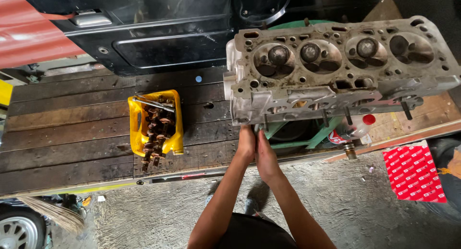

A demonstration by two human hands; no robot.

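Both forearms are extended forward and upward from the lower centre of the head view, converging toward the near-left underside of the cylinder head (336, 66). The left hand (246, 146) and the right hand (265, 155) are held side by side, edges touching or nearly so, with the backs of the hands turned toward the camera. The fingertips of both hands are hidden beneath the lower edge of the casting, so the grip of each hand cannot be determined: how far the fingers are opened, and whether anything is held, is not shown.

The cylinder head is positioned at the upper right, resting on a green stand (319, 131) at the right end of the wooden bench (67, 134). Its combustion-chamber face is turned upward toward the camera; four sooty chambers with valves are seen in a row. Several studs project from its near side.

A yellow plastic container (154, 122) is placed on the bench, well apart to the left of the hands. It is filled with rusty valve springs and small parts, and a metal rod is laid across its upper edge.

A bottle with a red cap (361, 124) is located just beside the stand, below the right portion of the casting. A red printed packet (413, 172) lies on the concrete floor (365, 215) at the right. A dark vehicle door panel (158, 33) is seen beyond the bench at the top. A broom (53, 213) and a wheel (19, 230) are visible at the lower left.
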